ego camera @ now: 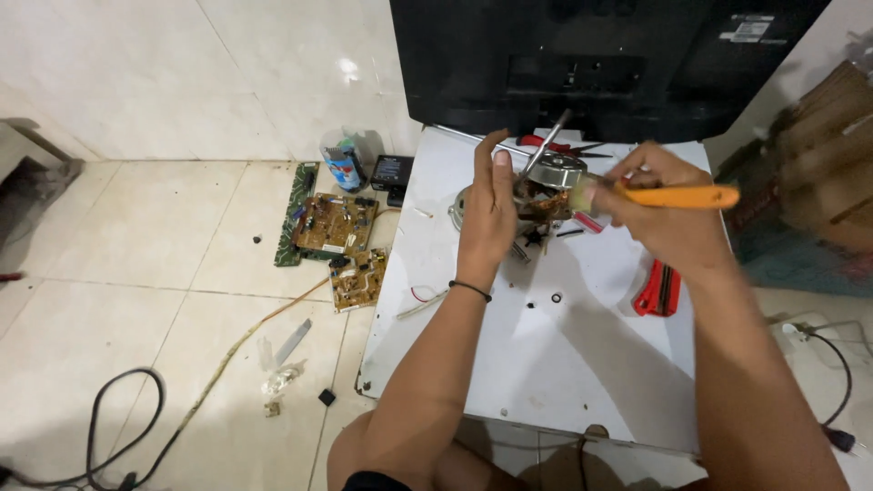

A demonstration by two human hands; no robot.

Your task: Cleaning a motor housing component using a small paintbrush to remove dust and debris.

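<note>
A small electric motor (550,182) with a steel shaft and copper windings is tilted above the white board (564,355). My left hand (486,214) grips it from the left, fingers upright against its side. My right hand (659,205) holds a brush with an orange handle (682,196), whose bristle end touches the motor's right side. A round metal cover (461,211) lies behind my left hand, mostly hidden.
A red tool (659,289) and a small black ring (556,297) lie on the board. Red pliers (555,145) rest below a big black flat screen (600,64). Circuit boards (336,227), a can (346,164), a black adapter (391,171) and cables (127,427) lie on the tiled floor.
</note>
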